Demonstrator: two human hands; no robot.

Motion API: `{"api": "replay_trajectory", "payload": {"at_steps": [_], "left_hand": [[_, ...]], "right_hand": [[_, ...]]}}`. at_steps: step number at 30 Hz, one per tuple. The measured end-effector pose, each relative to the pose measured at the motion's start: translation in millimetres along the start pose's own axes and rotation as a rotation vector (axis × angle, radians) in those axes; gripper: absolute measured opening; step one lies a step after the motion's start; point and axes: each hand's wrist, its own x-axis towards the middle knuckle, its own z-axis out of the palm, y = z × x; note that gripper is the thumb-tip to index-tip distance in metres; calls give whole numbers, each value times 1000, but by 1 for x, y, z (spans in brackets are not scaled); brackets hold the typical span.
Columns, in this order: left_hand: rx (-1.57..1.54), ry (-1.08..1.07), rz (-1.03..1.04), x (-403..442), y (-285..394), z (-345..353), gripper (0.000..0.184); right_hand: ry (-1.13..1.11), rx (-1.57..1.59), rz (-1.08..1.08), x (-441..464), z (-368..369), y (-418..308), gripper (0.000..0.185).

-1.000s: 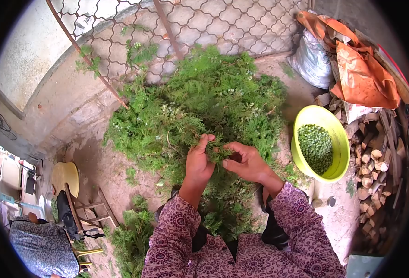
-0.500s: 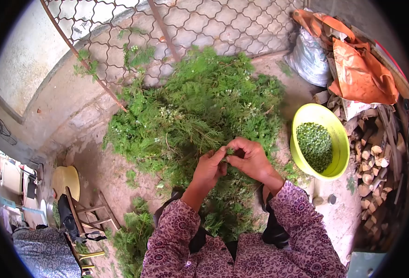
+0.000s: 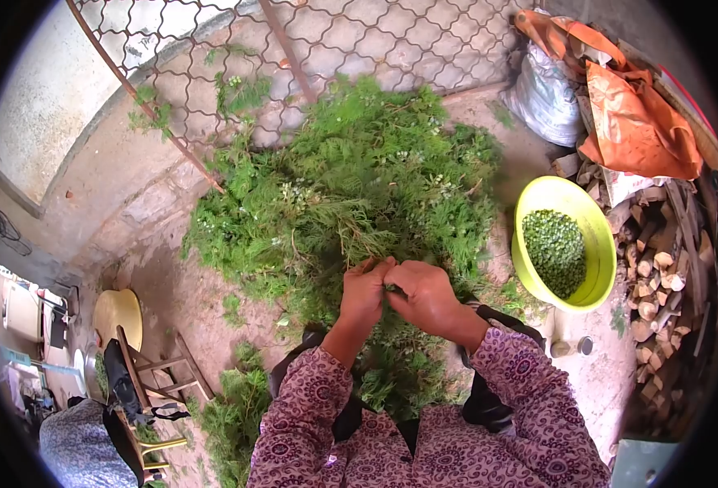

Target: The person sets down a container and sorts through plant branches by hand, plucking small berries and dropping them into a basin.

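Note:
Close together above a big heap of feathery green branches, both my hands are closed with their fingertips meeting. My left hand pinches a small green sprig, of which only a bit shows between the hands. My right hand has thumb and fingers curled in against it, its back turned up; whatever its fingertips grip is hidden. Pale small berries or cones dot the branches. To the right of my hands stands a yellow-green tub holding many small green pieces like those on the branches.
A wire mesh panel stands behind the heap. At right are stacked firewood, a white sack and an orange bag. More branches, a wooden frame and a straw-coloured round object lie left.
My right hand has turned so its back faces up more and moved slightly down and left against my left hand. The sprig between the fingertips is now mostly covered.

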Motion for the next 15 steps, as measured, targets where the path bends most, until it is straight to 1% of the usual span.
{"api": "replay_trajectory", "payload": {"at_steps": [2, 3, 4, 5, 6, 8, 9, 10, 12, 13, 15], "left_hand": [[-21, 6, 32, 2, 0, -1, 14], [-53, 52, -14, 1, 9, 0, 13], [-89, 100, -56, 0, 16, 0, 12], [-65, 48, -45, 3, 19, -6, 12], [-60, 50, -44, 4, 19, -7, 12], [-221, 12, 41, 5, 20, -9, 12], [-168, -15, 38, 4, 22, -13, 13], [-170, -14, 39, 5, 23, -16, 13], [-173, -118, 6, 6, 23, -20, 15], [-170, -122, 5, 6, 23, -20, 15], [-213, -146, -27, 6, 24, -18, 17]], "right_hand": [[-39, 169, -7, -2, 1, -4, 15], [-42, 171, -8, -5, 1, -11, 15], [-191, 462, 72, -9, -2, -22, 14], [-339, 751, 155, -10, -5, -30, 12], [-336, 755, 154, -7, -11, -31, 12], [-418, 1214, 680, 2, -28, -20, 9], [-350, 1291, 678, 5, -35, -7, 9], [-215, 1394, 654, 8, -39, 4, 10], [-46, 1292, 693, 13, -50, 8, 8], [-40, 1291, 692, 11, -49, 13, 8], [-90, 1183, 711, 8, -43, 23, 7]]}}
